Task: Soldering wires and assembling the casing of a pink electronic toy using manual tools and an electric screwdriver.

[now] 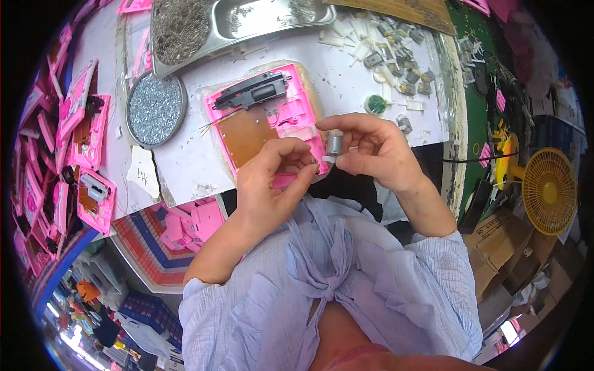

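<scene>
My right hand (375, 150) pinches a small silver motor (334, 143) between thumb and fingers; a white plastic piece shows at its lower end. Close by on the left, the fingertips of my left hand (272, 175) are drawn together. Whatever they hold, if anything, is too small to make out. Under and beyond both hands lies an open pink plastic casing (301, 102). It carries a black mechanism (260, 88) along its far side, a brown circuit board (249, 137) and thin coloured wires.
A round dish of small silver screws (156, 109) stands to the left. Behind it is a metal tray (272, 15) with small metal parts. Several motors (405, 59) and white pieces lie at the far right, near a small green-filled pot (375, 104). Pink casings (80, 133) pile up leftmost.
</scene>
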Motion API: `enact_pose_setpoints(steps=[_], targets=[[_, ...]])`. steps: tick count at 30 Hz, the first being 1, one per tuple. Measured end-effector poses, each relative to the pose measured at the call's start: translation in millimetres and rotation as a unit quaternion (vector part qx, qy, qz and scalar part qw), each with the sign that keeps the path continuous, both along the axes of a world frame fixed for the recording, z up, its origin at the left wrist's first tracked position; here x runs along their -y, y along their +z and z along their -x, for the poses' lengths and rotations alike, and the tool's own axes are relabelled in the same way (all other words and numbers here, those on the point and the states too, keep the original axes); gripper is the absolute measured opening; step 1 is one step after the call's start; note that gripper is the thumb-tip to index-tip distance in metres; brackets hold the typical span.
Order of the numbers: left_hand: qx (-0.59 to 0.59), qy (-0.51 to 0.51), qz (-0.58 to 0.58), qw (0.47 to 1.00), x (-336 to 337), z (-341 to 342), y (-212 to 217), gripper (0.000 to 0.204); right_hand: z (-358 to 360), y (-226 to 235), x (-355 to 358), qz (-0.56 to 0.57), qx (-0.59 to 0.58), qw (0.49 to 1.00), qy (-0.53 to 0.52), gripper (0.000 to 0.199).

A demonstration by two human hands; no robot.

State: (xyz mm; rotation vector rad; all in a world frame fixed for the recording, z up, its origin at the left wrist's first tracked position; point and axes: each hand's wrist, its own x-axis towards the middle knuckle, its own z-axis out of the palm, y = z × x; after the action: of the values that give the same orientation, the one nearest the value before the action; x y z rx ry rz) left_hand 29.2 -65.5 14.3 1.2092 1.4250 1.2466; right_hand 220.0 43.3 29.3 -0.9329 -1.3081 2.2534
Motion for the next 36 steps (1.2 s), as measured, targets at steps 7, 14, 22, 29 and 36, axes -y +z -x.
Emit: enact_pose_setpoints(steps=[7,14,22,29,36], targets=[[-0.007,0.013,-0.034,0.999,3,6,-7,0.031,14,5,-6,0.008,0.016,0.998,0.066,0.053],[-0.003,0.019,-0.050,0.999,5,5,-6,0.029,8,0,3,-0.200,0.074,0.974,0.073,0.052],[-0.190,0.003,-0.227,0.955,-3,17,-2,0.029,15,20,-8,-0.406,0.111,0.900,0.113,0.043],[-0.073,-0.024,-0.159,0.984,-1,24,-3,0.024,19,9,-9,-0.581,-0.023,0.810,0.076,0.039],[-0.130,-0.033,-0.125,0.983,-2,29,1,0.022,13,2,-13,-0.640,-0.008,0.761,0.105,0.040]])
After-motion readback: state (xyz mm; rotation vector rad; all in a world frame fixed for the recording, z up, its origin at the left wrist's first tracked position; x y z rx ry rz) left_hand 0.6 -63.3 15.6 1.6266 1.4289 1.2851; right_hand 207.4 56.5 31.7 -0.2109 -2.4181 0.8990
